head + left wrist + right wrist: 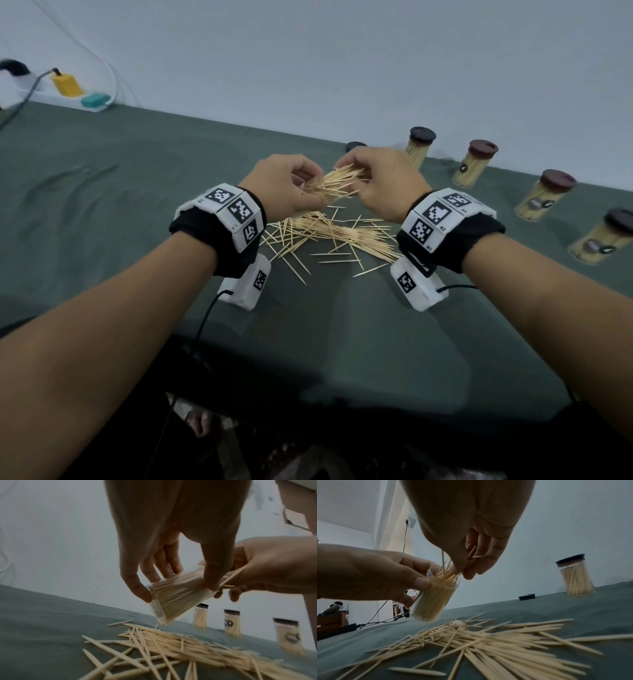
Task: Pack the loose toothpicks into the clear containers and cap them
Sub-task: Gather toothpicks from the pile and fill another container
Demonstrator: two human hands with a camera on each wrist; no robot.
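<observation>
At the far left of the table, against the pale wall, a white power strip (51, 96) carries a boxy yellow plug (66, 84) and a rounded teal one (94, 100). A matte grey-green cloth (102, 205), softly creased, covers the table.

The left hand (284, 186) grasps a clear container (173, 596), a smooth thin-walled plastic cylinder held tilted above the cloth, its open mouth toward the right hand and densely filled with pale wooden toothpicks. The right hand (380, 181) pinches a splayed bunch of toothpicks (453, 566) whose tips enter that mouth.

Below both hands the loose toothpicks (329, 236) lie in a crisscrossed heap on the cloth: slender, light wood, pointed at both ends.

Behind the hands a dark round cap (527, 597) sits alone on the cloth. To the right, four filled, capped containers stand in a row: the first container (418, 145) with a black lid, then the second (474, 162), third (544, 193) and fourth (603, 236) with brown-maroon lids. The last three bear small dark labels, too blurred to read.
</observation>
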